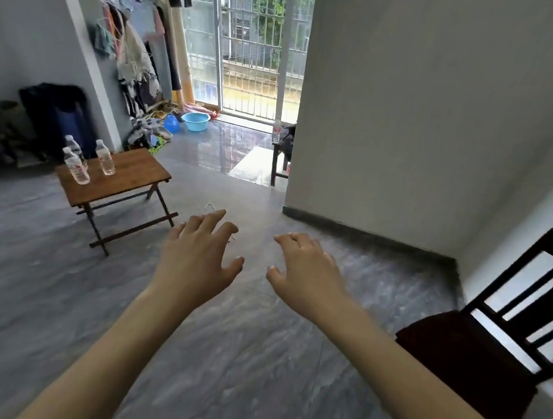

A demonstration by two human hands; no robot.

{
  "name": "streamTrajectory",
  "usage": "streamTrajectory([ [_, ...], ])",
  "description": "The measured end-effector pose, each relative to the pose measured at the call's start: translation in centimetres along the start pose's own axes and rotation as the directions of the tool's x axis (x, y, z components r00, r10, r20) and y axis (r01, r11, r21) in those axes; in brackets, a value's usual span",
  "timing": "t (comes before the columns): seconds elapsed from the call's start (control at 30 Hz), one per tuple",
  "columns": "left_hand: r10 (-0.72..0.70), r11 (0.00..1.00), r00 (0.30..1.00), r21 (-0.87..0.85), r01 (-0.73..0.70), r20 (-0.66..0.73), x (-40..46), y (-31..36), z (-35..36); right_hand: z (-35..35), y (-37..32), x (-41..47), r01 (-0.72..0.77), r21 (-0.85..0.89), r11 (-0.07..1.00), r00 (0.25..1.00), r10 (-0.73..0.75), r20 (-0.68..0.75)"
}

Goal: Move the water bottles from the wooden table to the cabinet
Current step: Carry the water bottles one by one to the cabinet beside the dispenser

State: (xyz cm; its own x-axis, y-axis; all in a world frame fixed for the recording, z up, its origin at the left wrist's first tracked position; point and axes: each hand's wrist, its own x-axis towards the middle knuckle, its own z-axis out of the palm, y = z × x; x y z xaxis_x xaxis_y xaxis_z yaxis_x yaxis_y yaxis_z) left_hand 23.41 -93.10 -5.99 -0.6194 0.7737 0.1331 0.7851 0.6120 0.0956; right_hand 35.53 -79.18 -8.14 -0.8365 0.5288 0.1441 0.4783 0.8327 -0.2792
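A: Where are the water bottles?

B: Three stand upright on the wooden table point(124, 174) at about ten o'clock: the nearest bottle point(76, 167), one behind it point(73, 146), and a third point(105, 157) just beside them to the right. They are bunched at the table's far-left corner, likely so they can be picked off one side.

A: And the hands?

B: Left hand point(199, 252) and right hand point(306, 268) reach forward over the grey floor point(251, 361), fingers spread, each grip empty, well apart from the table. I judge they are ready for the next pickup.

A: Any bottle moved already?

B: One bottle point(276, 131) stands on a dark piece of furniture point(279, 156) at twelve o'clock, half hidden by the wall point(418, 105); whether that is the cabinet, I cannot tell.
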Motion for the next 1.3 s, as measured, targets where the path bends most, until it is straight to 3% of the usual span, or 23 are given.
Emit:
streamTrajectory([
  [0.43,-0.351,0.936,0.936,0.046,0.350,0.019,-4.2,-10.8,0.3,5.3,-10.4,6.4,0.320,0.047,0.946,0.935,-0.324,0.146],
  [0.67,-0.441,0.896,0.897,0.053,0.441,-0.014,-3.8,-18.8,-1.1,7.5,-18.1,11.8,0.437,0.062,0.898,0.886,-0.441,0.142],
  [0.97,-0.479,0.876,0.877,0.041,0.481,-0.036,-1.0,-29.6,-3.6,10.4,-27.8,18.5,0.482,0.072,0.873,0.861,-0.487,0.142],
  [1.3,-0.413,0.911,0.911,0.023,0.413,0.019,3.5,-36.4,-1.8,13.9,-31.3,24.9,0.436,0.090,0.895,0.878,-0.445,0.174],
])
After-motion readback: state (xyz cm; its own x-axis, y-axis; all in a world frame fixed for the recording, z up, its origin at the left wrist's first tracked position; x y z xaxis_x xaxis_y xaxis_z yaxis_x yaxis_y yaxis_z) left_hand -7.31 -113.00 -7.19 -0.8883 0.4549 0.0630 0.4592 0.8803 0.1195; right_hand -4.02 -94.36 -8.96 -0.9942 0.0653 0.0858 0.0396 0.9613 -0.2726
